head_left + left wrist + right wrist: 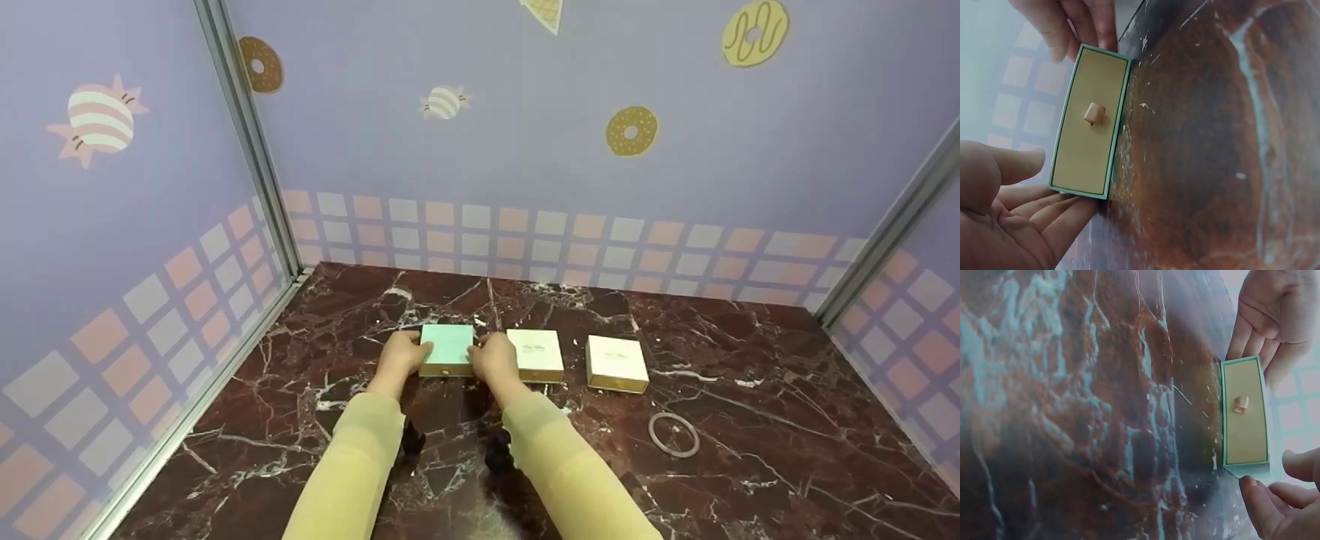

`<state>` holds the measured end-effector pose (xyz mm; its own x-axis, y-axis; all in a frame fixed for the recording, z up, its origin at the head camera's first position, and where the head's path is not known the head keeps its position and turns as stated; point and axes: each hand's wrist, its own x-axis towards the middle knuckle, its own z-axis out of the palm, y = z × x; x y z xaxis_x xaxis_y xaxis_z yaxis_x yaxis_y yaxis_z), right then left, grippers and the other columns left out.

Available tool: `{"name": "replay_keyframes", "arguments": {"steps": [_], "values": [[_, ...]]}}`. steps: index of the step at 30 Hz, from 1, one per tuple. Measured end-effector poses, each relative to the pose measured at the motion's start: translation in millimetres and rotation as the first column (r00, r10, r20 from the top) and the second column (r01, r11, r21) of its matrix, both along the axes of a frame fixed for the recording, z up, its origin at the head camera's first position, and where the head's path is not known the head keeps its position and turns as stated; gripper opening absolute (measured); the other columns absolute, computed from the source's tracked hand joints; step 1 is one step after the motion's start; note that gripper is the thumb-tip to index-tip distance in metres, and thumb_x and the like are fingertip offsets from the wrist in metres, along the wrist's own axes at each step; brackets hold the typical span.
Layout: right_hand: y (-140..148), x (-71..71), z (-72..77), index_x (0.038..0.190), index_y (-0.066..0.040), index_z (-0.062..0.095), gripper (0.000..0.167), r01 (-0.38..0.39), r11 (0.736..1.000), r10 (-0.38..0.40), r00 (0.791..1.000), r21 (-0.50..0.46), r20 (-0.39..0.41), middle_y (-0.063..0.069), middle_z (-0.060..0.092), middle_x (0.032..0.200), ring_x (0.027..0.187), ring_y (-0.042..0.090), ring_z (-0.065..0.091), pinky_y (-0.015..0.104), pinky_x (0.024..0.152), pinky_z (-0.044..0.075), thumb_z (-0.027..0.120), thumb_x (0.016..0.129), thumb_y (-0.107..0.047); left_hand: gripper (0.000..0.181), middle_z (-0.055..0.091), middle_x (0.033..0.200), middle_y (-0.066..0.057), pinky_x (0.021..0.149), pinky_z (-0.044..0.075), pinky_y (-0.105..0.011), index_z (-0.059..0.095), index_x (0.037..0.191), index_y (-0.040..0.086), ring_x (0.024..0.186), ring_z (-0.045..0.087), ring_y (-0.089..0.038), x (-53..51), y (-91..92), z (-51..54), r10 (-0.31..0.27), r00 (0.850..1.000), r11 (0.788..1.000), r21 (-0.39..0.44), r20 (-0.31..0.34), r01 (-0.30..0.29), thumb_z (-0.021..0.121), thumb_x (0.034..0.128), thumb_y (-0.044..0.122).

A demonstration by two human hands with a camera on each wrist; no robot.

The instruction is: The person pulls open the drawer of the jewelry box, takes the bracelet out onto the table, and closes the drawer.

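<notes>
A turquoise square drawer box (448, 344) stands between my two hands on the dark red marbled surface. Its tan front with a small ribbon pull (1094, 113) faces me, and the drawer is closed. My left hand (400, 352) touches the box's left side with fairly straight fingers (1067, 219), its thumb apart from them. On the opposite side, my right hand (496, 358) has its fingertips (1249, 484) against the box near the bottom edge. Its thumb is raised clear of the box.
Right of my right hand stands a cream box (535, 352) with a gold front. Another cream box (616, 361) is farther right, with a pale ring (674, 435) lying nearer me. A patterned back wall (525, 180) and a left side wall (112, 300) enclose the surface.
</notes>
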<state>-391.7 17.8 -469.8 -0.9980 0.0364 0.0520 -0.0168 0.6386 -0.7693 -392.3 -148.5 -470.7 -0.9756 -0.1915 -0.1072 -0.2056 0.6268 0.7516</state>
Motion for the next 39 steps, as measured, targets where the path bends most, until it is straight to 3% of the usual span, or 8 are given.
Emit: {"name": "replay_keyframes", "arguments": {"steps": [6,11,15,20,25,34,39], "values": [[9.6,-4.6,5.9,0.123,0.007,0.070,0.030,0.070,0.995,-0.075,0.995,-0.073,-0.065,0.022,0.075,0.117,0.111,0.035,0.071,0.046,0.096,0.060,0.067,0.099,-0.012,0.059,0.045,0.155,-0.031,0.119,0.042,-0.055,0.039,0.153,-0.010,0.143,0.046,-0.046,-2.7,12.8,7.6,0.048,0.998,0.997,-0.056,-0.034,-0.049,0.052,0.1076,0.026],[23.2,-11.8,6.8,0.121,0.003,0.072,0.027,0.123,0.980,-0.143,0.982,-0.157,-0.123,0.019,0.076,0.113,0.104,0.033,0.073,0.045,0.092,0.061,0.066,0.100,-0.012,0.065,0.036,0.162,-0.030,0.125,0.035,-0.054,0.027,0.159,-0.008,0.150,0.037,-0.045,-7.7,30.8,13.8,0.068,0.989,0.997,-0.037,-0.132,-0.074,0.050,0.1087,0.027],[36.1,-17.3,6.3,0.118,0.003,0.074,0.025,0.162,0.969,-0.193,0.968,-0.188,-0.163,0.019,0.077,0.111,0.103,0.033,0.073,0.044,0.092,0.061,0.066,0.099,-0.011,0.062,0.039,0.161,-0.027,0.126,0.035,-0.053,0.032,0.159,-0.004,0.150,0.038,-0.043,-10.6,47.4,17.3,0.072,0.977,0.997,0.003,-0.201,-0.073,0.052,0.1084,0.026],[55.6,-23.1,5.2,0.118,0.003,0.074,0.025,0.227,0.954,-0.264,0.945,-0.194,-0.192,0.020,0.077,0.113,0.105,0.035,0.073,0.046,0.094,0.059,0.066,0.098,-0.009,0.054,0.051,0.155,-0.023,0.120,0.043,-0.051,0.045,0.154,-0.001,0.142,0.050,-0.041,-12.2,70.2,18.5,0.045,0.961,0.999,0.034,-0.272,-0.037,0.055,0.1072,0.025],[73.4,-27.2,-0.7,0.124,0.004,0.071,0.030,0.292,0.940,-0.323,0.928,-0.178,-0.187,0.021,0.075,0.120,0.113,0.037,0.071,0.048,0.098,0.058,0.064,0.098,-0.010,0.053,0.053,0.152,-0.022,0.120,0.044,-0.050,0.047,0.152,-0.002,0.140,0.053,-0.040,-13.5,92.5,16.7,-0.002,0.963,0.999,0.035,-0.268,0.012,0.057,0.1064,0.024],[96.0,-25.4,-14.2,0.133,0.013,0.062,0.039,0.267,0.945,-0.285,0.956,-0.189,-0.075,0.029,0.065,0.134,0.129,0.042,0.061,0.050,0.109,0.053,0.058,0.101,-0.009,0.052,0.053,0.151,-0.025,0.119,0.044,-0.050,0.047,0.151,-0.005,0.142,0.050,-0.040,-10.6,120.6,7.6,-0.107,0.972,0.992,0.044,-0.207,0.119,0.056,0.1068,0.021],[101.3,-24.4,-21.9,0.126,0.014,0.066,0.035,0.279,0.941,-0.298,0.951,-0.191,-0.078,0.030,0.068,0.129,0.125,0.043,0.064,0.050,0.108,0.053,0.058,0.099,-0.007,0.050,0.053,0.151,-0.026,0.117,0.045,-0.052,0.049,0.148,-0.009,0.141,0.051,-0.042,-8.4,129.3,-1.9,-0.163,0.971,0.983,0.060,-0.176,0.175,0.056,0.1060,0.018]]}}
